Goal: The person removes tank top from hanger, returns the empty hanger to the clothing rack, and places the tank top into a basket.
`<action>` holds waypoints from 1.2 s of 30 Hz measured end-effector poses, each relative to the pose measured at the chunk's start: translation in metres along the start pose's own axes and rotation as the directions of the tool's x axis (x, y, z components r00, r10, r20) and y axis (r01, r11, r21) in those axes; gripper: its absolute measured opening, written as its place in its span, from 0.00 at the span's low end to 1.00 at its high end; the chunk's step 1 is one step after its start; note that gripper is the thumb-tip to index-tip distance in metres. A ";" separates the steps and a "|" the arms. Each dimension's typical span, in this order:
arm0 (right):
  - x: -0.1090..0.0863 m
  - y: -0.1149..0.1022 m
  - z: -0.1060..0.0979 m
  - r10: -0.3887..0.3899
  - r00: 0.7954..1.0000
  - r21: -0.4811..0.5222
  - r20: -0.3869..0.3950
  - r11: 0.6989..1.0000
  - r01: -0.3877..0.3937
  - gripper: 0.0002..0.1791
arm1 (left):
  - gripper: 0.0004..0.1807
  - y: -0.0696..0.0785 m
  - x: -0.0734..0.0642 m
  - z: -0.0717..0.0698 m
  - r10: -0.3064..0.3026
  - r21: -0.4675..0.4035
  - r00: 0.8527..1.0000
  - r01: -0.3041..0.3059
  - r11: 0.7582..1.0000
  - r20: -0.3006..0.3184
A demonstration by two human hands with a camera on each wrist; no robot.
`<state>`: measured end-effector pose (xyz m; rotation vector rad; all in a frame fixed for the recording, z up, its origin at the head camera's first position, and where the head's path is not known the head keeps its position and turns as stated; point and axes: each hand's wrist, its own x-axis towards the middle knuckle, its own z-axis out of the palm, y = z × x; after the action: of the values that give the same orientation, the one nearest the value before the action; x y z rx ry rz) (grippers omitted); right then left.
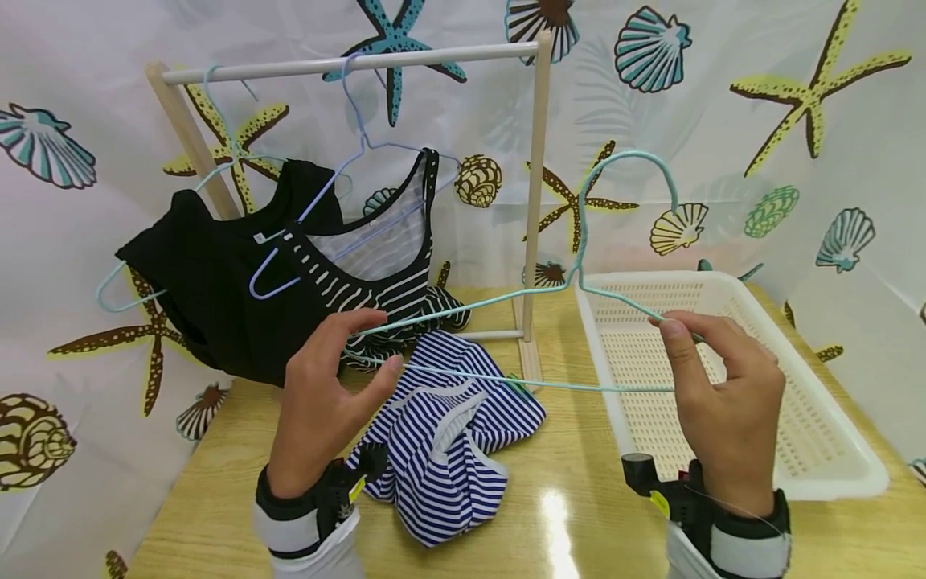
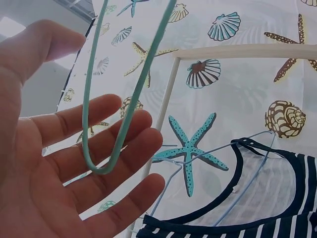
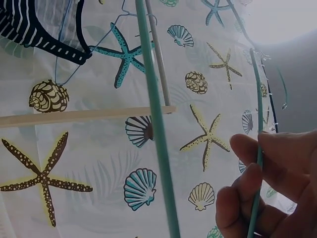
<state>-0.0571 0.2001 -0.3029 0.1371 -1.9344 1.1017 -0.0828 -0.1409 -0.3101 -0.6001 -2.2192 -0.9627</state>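
A light green clothes hanger [image 1: 576,269] is held up over the table, hook upward. My right hand [image 1: 731,394] pinches its right shoulder between thumb and fingers; the right wrist view shows the thin bar [image 3: 259,119] in that grip. At the hanger's left end is my left hand [image 1: 329,394], thumb and fingers spread apart. In the left wrist view the rounded hanger end [image 2: 101,170] crosses in front of the extended fingers [image 2: 126,161]. Below the hanger, a blue-and-white striped garment [image 1: 452,434] lies crumpled on the table [image 1: 571,458].
Behind my left hand stands a rack [image 1: 537,193] with a white rail. From it hang a black top [image 1: 217,273] on a green hanger and a black-and-white striped top [image 1: 391,277] on a blue hanger. A white plastic basket [image 1: 832,450] sits at right.
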 end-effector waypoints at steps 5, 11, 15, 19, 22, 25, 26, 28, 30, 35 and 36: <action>-0.001 0.001 -0.001 0.003 1.000 -0.033 0.006 0.999 -0.003 0.06 | 0.22 0.000 -0.001 0.001 0.012 0.017 1.000 -0.012 1.000 -0.002; 0.000 0.001 -0.002 -0.015 1.000 -0.036 0.010 0.999 0.015 0.06 | 0.17 -0.001 -0.001 0.002 0.039 0.021 0.999 -0.039 0.999 -0.011; 0.000 0.000 -0.001 -0.013 1.000 -0.046 0.017 0.999 0.014 0.07 | 0.15 0.001 0.000 0.003 0.061 0.017 0.998 -0.061 0.998 -0.007; -0.001 0.001 0.000 -0.028 0.999 -0.036 0.028 0.999 0.029 0.07 | 0.15 0.003 0.000 0.003 0.073 0.025 0.997 -0.073 0.997 0.000; -0.001 0.001 0.003 -0.041 0.998 -0.023 0.044 0.999 0.042 0.07 | 0.13 0.004 0.000 0.004 0.072 0.024 0.997 -0.072 0.997 -0.002; -0.002 -0.001 0.003 -0.044 0.998 -0.016 0.055 0.999 0.045 0.07 | 0.10 0.004 0.000 0.004 0.074 0.016 0.997 -0.074 0.997 -0.009; -0.001 -0.001 0.003 -0.046 0.997 -0.015 0.054 0.999 0.047 0.07 | 0.09 0.004 0.000 0.003 0.074 0.015 0.997 -0.074 0.997 -0.012; -0.001 -0.003 0.003 -0.050 0.997 -0.014 0.052 0.999 0.051 0.07 | 0.07 0.004 0.001 0.003 0.075 0.014 0.997 -0.074 0.997 -0.019; 0.000 -0.003 0.002 -0.054 0.997 -0.012 0.055 0.998 0.054 0.07 | 0.06 0.004 0.001 0.003 0.076 0.013 0.997 -0.076 0.997 -0.024; -0.001 -0.003 0.002 -0.052 0.997 -0.031 0.050 0.998 0.054 0.07 | 0.05 0.005 0.001 0.004 0.062 0.015 0.998 -0.062 0.998 -0.020; -0.001 -0.003 0.002 -0.051 0.997 -0.037 0.050 0.998 0.053 0.07 | 0.04 0.005 0.000 0.004 0.060 0.016 0.998 -0.059 0.998 -0.018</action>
<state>-0.0564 0.1960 -0.3021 0.1932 -1.9832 1.0351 -0.0816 -0.1344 -0.3097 -0.6436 -2.1779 -0.9164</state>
